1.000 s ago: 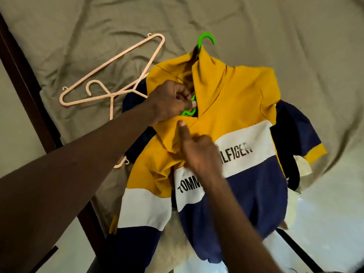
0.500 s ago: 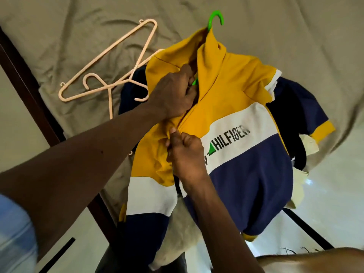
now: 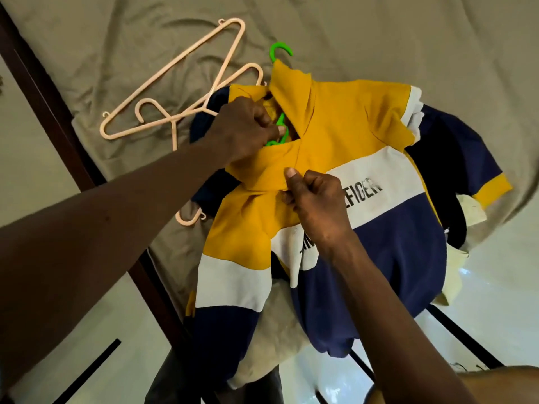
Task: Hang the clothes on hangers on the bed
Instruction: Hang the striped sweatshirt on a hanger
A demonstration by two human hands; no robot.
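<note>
Head view, the only one here: colour-block hoodie [image 3: 335, 176] spread front-up over the middle of the frame, on the rumpled olive bedsheet [image 3: 408, 39], hem spilling off the bed's edge toward the lower centre. Yellow across chest and hood, a white band with black lettering partly covered, navy below and on the sleeves. Green hanger [image 3: 279, 52] already threaded in, hook poking out past the hood toward the upper centre, a loop of green plastic showing in the neck opening. Long axis of hanger and hoodie running from upper centre down to lower centre, slightly slanted. Left hand [image 3: 242, 129] at the collar, left of centre, clenched into the neck opening with fingertips against the green plastic, gripping hanger or collar edge, hard to say which. Right hand [image 3: 316, 205] just below it, pinching a fold of yellow cloth at the base of the neck, thumb up. Left hand clearly the nearer to the hanger; green loop lying just right of its knuckles, above the right hand. Probably seating the shoulders next, needing cloth tugged down along that axis. Peach hangers [image 3: 175, 91] waiting in the upper left, partly tucked under the hoodie's sleeve.
</note>
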